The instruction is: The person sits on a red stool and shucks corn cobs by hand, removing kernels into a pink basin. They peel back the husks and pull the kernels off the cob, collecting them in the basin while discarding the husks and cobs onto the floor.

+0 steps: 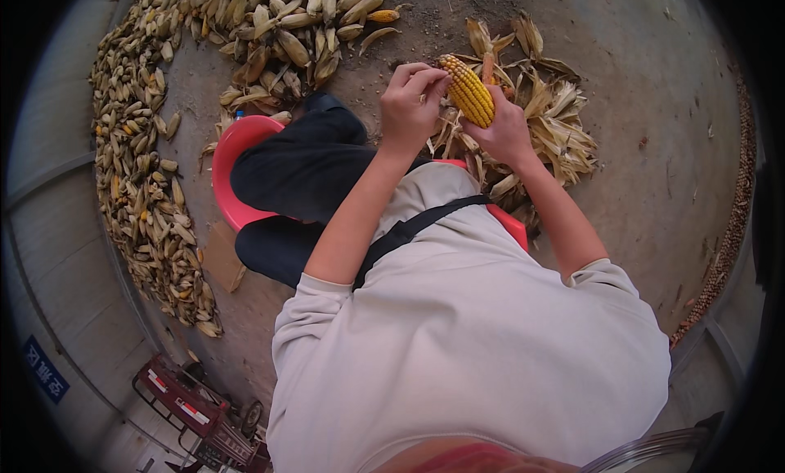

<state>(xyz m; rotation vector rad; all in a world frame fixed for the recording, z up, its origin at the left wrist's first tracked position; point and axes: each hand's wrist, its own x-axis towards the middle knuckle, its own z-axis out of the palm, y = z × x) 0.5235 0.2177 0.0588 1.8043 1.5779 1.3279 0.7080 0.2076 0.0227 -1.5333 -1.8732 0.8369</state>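
A husked ear of corn (468,93), yellow with paler kernels at its tip, is in my right hand (505,132). The fingers wrap its lower end, and the tip slants up to the left. My left hand (413,105) is closed in a pinch right beside that tip; whatever its fingertips hold is too small to make out. Under and behind the right hand lies a heap of loose dry husks (560,117), with an orange-brown cob-like piece (488,68) poking up among them.
A pink-red basin (233,162) stands left of my legs. Unhusked ears form a pile (294,31) ahead and a long band (143,187) along the left wall. A flat cardboard piece (222,256) lies near the basin. A dark red vehicle (204,416) is at lower left.
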